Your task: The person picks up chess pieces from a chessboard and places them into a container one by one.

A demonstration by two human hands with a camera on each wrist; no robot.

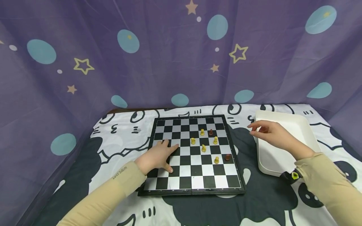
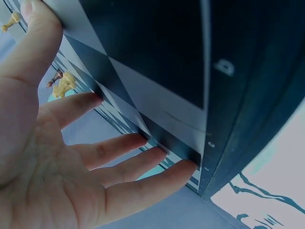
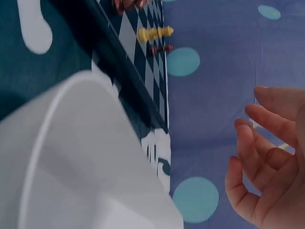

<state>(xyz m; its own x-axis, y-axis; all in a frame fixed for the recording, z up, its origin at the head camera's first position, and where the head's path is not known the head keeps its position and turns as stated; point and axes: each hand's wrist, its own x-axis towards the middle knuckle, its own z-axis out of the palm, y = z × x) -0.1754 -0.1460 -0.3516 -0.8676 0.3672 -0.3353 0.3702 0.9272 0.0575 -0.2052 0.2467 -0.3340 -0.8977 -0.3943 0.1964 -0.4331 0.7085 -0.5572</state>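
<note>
My left hand rests its spread fingertips on the left side of the black-and-white chessboard. In the left wrist view, its straight fingers touch the squares near the lettered border. Several yellow chess pieces stand on the board's right half. Two dark red pieces are among them, one near the back and one by the right edge. My right hand hovers over the left part of the white tray. Its fingers are loosely bent, and no piece shows between them in the right wrist view.
The tray's near wall rises close beside the board's right edge. A cartoon-print cloth covers the table under both. Behind hangs a purple curtain with stars and blue ovals. A black band shows at the right wrist.
</note>
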